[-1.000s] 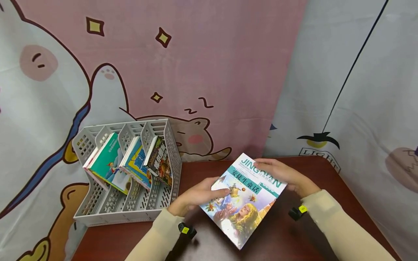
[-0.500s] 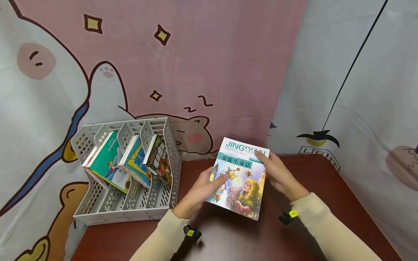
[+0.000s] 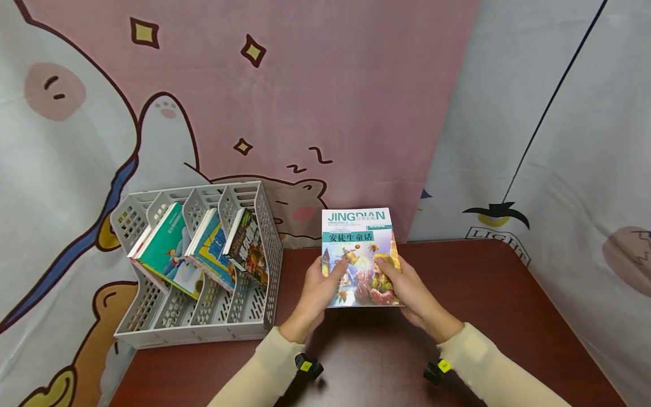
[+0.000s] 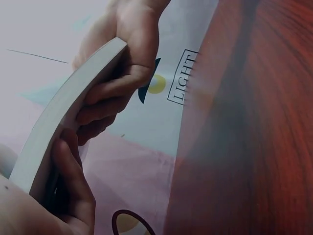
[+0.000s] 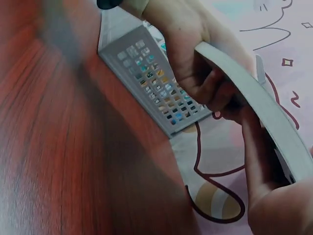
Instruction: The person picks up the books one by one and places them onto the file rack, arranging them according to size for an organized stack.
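Both hands hold a paperback book (image 3: pixel 358 237) upright above the table, its illustrated cover with green lettering facing me in the head view. The left hand (image 3: pixel 320 288) grips its left side, thumb on the cover and fingers behind. On the opposite side the right hand (image 3: pixel 414 288) grips it the same way, thumb over the printed figure. In the left wrist view, the page edge of the book (image 4: pixel 73 103) bows slightly, with fingers curled against its back. The right wrist view shows the book's bottom edge (image 5: pixel 259 103) between both hands.
A light grey file rack (image 3: pixel 203 334) with several slots stands on the left of the table (image 3: pixel 488 294). It holds a green book (image 3: pixel 173 249), blue-yellow books (image 3: pixel 213 251) and a dark-covered book (image 3: pixel 249 249), all leaning. A cartoon-printed curtain (image 3: pixel 356 102) hangs behind the table.
The book has turned from a slant to straight and moved left and up. The right hand has slid from its upper corner down to the lower right side; the left hand keeps its grip.
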Demonstrator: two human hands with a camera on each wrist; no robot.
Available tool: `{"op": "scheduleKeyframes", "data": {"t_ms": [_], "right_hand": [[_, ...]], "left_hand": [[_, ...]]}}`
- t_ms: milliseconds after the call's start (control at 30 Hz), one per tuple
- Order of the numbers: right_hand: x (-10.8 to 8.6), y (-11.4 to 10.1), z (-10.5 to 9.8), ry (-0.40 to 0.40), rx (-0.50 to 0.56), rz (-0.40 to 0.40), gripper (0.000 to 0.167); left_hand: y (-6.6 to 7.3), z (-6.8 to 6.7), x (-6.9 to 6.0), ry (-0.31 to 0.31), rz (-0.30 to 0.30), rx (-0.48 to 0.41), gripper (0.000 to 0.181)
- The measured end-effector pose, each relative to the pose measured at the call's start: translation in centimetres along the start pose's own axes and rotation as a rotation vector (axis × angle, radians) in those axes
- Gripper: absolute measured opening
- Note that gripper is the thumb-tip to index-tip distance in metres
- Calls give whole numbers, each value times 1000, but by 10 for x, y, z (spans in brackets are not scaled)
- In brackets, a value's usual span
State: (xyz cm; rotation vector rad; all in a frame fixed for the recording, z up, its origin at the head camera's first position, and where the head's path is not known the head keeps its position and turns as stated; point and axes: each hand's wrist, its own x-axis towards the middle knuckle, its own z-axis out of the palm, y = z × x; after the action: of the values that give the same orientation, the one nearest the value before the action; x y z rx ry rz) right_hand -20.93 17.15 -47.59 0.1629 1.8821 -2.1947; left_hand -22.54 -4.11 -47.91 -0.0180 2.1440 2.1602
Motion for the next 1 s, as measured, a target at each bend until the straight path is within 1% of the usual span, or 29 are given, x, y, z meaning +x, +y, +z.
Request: {"op": "scheduleKeyframes", "data": {"t_ms": [67,267,333,433,500,600,700,833,900,933,1000], "right_hand": [[-1,1,-1,-10,-19,-25,58],[-1,-1,-6,-9,-68,-95,60],[-1,-1,-8,-11,-76,-105,60],[0,-3,-12,-27,-70,-111,61],[-1,-3,-14,-36,-78,-116,61],[-3,-2,-17,-64,-113,-123,61],[-5,1,-18,-110,-156,-125,60],[-9,3,-19,-175,-192,-153,58],[-10,5,-20,-194,-206,-176,56],[-10,5,-21,-206,-215,-189,56],[-10,7,-21,-218,-235,-204,56]], "left_hand": [[-1,1,-1,1,4,-13,38],[0,5,-3,-1,30,-20,41],[1,5,-4,-12,24,-26,42],[2,3,-4,-38,-1,-29,44],[2,1,-2,-55,-17,-23,45],[2,-3,4,-60,-41,-26,47],[5,-11,12,-55,-67,-87,50],[13,-21,24,-57,-92,-259,56],[18,-24,29,-62,-104,-330,59],[20,-25,30,-60,-110,-355,61],[25,-26,31,-65,-125,-380,62]]}}
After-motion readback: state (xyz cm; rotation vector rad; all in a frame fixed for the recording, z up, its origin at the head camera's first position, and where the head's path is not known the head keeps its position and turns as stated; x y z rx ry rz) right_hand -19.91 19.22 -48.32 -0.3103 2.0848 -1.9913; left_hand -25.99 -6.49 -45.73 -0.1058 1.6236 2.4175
